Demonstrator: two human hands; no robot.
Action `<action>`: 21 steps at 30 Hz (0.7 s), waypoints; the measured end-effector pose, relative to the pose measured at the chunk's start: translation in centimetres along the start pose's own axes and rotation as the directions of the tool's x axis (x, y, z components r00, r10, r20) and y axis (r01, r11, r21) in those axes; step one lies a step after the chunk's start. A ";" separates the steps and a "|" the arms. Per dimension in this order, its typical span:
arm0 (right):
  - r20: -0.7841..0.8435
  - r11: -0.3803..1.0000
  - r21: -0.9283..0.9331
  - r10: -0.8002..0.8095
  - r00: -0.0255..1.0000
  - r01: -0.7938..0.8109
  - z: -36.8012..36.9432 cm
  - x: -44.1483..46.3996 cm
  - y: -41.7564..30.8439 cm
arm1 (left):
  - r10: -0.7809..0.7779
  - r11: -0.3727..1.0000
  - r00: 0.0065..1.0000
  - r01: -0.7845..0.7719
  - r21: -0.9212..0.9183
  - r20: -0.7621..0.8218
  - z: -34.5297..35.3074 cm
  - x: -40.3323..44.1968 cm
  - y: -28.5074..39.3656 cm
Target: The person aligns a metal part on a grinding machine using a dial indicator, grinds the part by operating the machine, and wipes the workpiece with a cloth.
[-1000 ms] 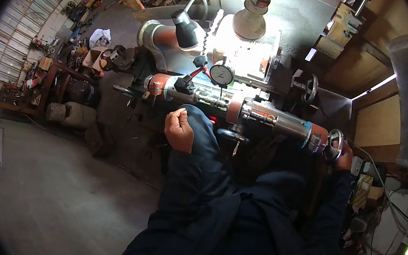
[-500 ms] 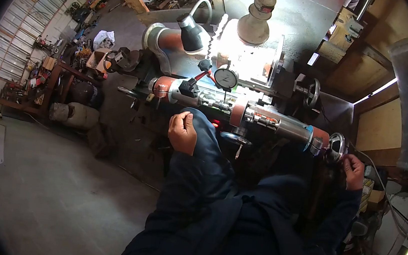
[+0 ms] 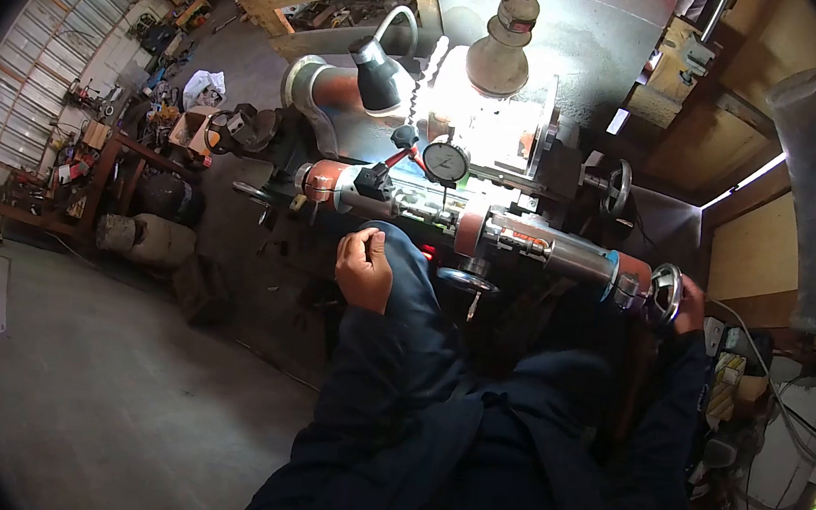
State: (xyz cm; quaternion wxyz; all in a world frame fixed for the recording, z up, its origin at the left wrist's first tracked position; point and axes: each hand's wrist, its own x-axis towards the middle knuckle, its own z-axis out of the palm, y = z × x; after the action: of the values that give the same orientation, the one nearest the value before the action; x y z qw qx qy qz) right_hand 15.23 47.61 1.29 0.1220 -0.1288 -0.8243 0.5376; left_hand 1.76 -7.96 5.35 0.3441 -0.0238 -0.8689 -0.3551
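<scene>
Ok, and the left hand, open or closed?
Closed: the left hand has its fingers curled in, beside the knee. Whether it holds anything small, I cannot tell.

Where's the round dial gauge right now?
In the head view, the dial gauge is just above centre, slightly to the right, beside the red arm and below and right of the black lamp.

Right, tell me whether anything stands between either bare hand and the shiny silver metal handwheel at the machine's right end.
Nothing visible separates the right hand from the handwheel; they meet at the rim. Across from the left hand, the dark-trousered leg and a smaller silver handwheel with a crank appear in the way.
</scene>
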 end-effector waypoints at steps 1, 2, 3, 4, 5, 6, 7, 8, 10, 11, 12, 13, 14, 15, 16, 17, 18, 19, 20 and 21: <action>0.024 0.996 0.026 0.083 0.996 -0.084 -0.1 -0.5 0.4 | -0.002 1.000 1.000 0.002 -0.001 0.000 0.0 0.0 0.0; 0.051 0.985 0.050 0.165 0.985 -0.168 -0.1 -0.8 0.8 | 0.000 1.000 1.000 0.000 -0.003 -0.003 0.0 0.0 0.0; 0.080 0.965 0.072 0.245 0.966 -0.250 0.1 -1.2 0.6 | 0.001 1.000 1.000 -0.001 -0.004 -0.006 -0.1 0.0 0.0; 0.092 0.965 -0.013 0.263 0.960 -0.263 0.1 -1.7 0.3 | 0.003 1.000 1.000 -0.003 -0.005 -0.008 -0.1 0.0 0.1; 0.103 0.957 -0.098 0.282 0.954 -0.273 -0.1 -2.3 0.0 | 0.004 1.000 1.000 -0.004 -0.004 -0.013 -0.1 0.0 0.0; 0.112 0.943 -0.182 0.302 0.947 -0.279 -0.1 -2.9 -0.3 | 0.005 1.000 1.000 -0.006 -0.004 -0.018 -0.1 -0.1 0.0; 0.134 0.966 -0.174 0.216 0.967 -0.192 -0.5 -3.6 0.1 | 0.006 1.000 1.000 -0.006 -0.004 -0.023 -0.1 -0.1 0.0; 0.154 0.981 -0.165 0.129 0.980 -0.103 -1.0 -4.4 0.7 | 0.005 1.000 1.000 -0.006 -0.002 -0.020 -0.1 0.0 0.0; 0.202 0.979 -0.193 0.104 0.974 -0.065 -1.5 -5.7 -0.5 | 0.003 1.000 1.000 -0.003 0.000 -0.013 -0.3 0.0 0.1; 0.226 0.966 -0.233 0.168 0.959 -0.114 -1.9 -6.5 -4.0 | 0.000 1.000 1.000 0.000 -0.002 -0.016 -0.2 0.0 0.1; 0.248 0.948 -0.275 0.234 0.940 -0.163 -2.1 -7.1 -5.9 | -0.003 1.000 1.000 0.003 -0.002 -0.017 -0.2 0.0 0.1; 0.254 0.970 -0.160 0.218 0.942 -0.181 -2.3 -7.3 -5.8 | -0.006 1.000 1.000 0.006 -0.003 -0.018 -0.2 0.0 0.1; 0.257 0.979 -0.042 0.202 0.945 -0.198 -2.6 -7.5 -5.5 | -0.003 1.000 1.000 0.003 0.000 -0.018 -0.2 0.0 0.1; 0.258 0.975 0.076 0.185 0.948 -0.211 -2.5 -7.6 -6.0 | 0.001 1.000 1.000 -0.001 0.002 -0.018 -0.2 0.0 0.1; 0.233 0.974 0.085 0.186 0.954 -0.211 -2.6 -7.6 -6.5 | 0.004 1.000 1.000 -0.004 0.005 -0.018 -0.2 -0.1 0.1; 0.209 0.973 0.094 0.187 0.960 -0.210 -2.7 -7.5 -7.2 | 0.008 1.000 1.000 -0.008 0.003 -0.012 -0.2 -0.1 0.2; 0.185 0.972 0.103 0.188 0.965 -0.209 -2.6 -7.3 -8.0 | 0.012 1.000 1.000 -0.012 0.001 -0.006 -0.2 -0.1 0.2; 0.168 0.964 0.155 0.191 0.967 -0.217 -2.4 -7.0 -8.3 | 0.016 1.000 1.000 -0.016 -0.001 -0.001 -0.2 0.0 0.2; 0.151 0.953 0.206 0.195 0.969 -0.224 -2.2 -6.6 -8.6 | 0.017 1.000 1.000 -0.017 -0.001 0.005 -0.2 0.0 0.2; 0.135 0.939 0.256 0.200 0.971 -0.229 -1.9 -6.1 -9.0 | 0.018 1.000 1.000 -0.018 -0.002 0.011 -0.3 0.0 0.1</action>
State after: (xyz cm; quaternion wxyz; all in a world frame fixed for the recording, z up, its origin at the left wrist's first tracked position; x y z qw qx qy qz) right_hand 20.90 43.63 9.94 0.0348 -0.1712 -0.7297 0.6611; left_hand 1.95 -8.03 5.58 0.3426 -0.0338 -0.8702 -0.3526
